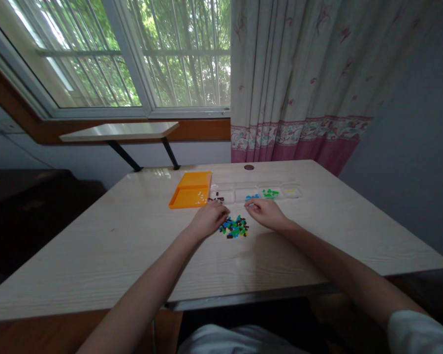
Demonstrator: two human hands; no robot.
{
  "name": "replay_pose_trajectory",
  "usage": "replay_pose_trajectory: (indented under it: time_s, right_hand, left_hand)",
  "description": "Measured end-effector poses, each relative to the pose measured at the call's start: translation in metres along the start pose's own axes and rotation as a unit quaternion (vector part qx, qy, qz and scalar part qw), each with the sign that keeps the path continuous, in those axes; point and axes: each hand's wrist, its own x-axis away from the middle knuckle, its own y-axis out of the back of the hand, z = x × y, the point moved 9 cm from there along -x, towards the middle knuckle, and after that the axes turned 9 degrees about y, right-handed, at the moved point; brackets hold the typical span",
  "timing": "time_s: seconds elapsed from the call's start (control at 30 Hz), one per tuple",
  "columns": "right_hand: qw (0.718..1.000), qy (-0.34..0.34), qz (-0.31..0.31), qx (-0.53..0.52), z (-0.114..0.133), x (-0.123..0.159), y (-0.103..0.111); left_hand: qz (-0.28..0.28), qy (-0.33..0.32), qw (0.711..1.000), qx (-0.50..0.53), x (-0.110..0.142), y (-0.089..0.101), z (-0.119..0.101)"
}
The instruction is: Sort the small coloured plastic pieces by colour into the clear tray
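A small pile of mixed building bricks [237, 228], blue, green, dark brown and some yellow, lies on the table between my hands. My left hand [208, 219] touches the pile's left edge with its fingers curled together; whatever they pinch is hidden. To the right and a little above the pile is my right hand [266, 212], its thumb and fingertips pressed together close to the clear tray's front. Anything in that pinch is too small to make out. The clear compartment tray [229, 193] holds dark brown pieces [218, 198], blue pieces [252, 197], green pieces [270, 193] and yellow pieces [291, 190].
Left of the clear tray lies an orange tray [184, 189] with white pieces in its front right corner. A dark round disc [248, 167] sits near the table's back edge. A raised shelf [121, 130] on black legs stands at the back left, below the window.
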Motion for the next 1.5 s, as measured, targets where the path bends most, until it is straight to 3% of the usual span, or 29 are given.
replay_pose_trajectory:
  time_s: [0.47, 0.63, 0.7, 0.87, 0.93, 1.07, 1.23, 1.33, 1.4, 1.5]
  right_hand:
    - [1.0, 0.022, 0.014, -0.001, 0.005, 0.001, -0.003]
    - [0.999, 0.028, 0.015, -0.008, 0.008, 0.001, -0.004]
    - [0.999, 0.035, 0.016, -0.013, 0.01, 0.002, -0.005]
    - [0.996, 0.084, 0.004, -0.03, 0.026, 0.001, -0.005]
    - [0.994, 0.105, -0.008, -0.033, 0.034, 0.0, -0.003]
    - [0.992, 0.121, -0.02, -0.031, 0.04, 0.0, -0.001]
    - [0.99, 0.14, -0.028, -0.02, 0.041, 0.001, -0.002]
    - [0.988, 0.151, -0.036, -0.017, 0.043, 0.001, -0.001]
    - [0.988, 0.15, -0.043, -0.015, 0.043, 0.001, 0.001]
    - [0.989, 0.138, -0.06, -0.011, 0.041, 0.001, 0.009]
  left_hand:
    - [0.006, -0.017, 0.999, 0.029, 0.0, -0.003, -0.003]
    - [-0.013, 0.026, 0.986, 0.163, -0.003, -0.001, 0.001]
    - [-0.012, 0.071, 0.955, 0.289, -0.005, -0.006, 0.007]
    - [0.015, 0.121, 0.82, 0.559, -0.007, -0.024, 0.009]
    - [0.025, 0.126, 0.793, 0.596, -0.008, -0.027, 0.008]
    - [0.036, 0.126, 0.77, 0.624, -0.008, -0.027, 0.006]
    - [0.045, 0.128, 0.773, 0.62, -0.008, -0.031, 0.005]
    - [0.044, 0.123, 0.79, 0.599, -0.008, -0.028, 0.003]
    - [0.034, 0.118, 0.817, 0.563, -0.007, -0.02, 0.003]
    - [0.044, 0.089, 0.884, 0.458, -0.003, -0.003, -0.002]
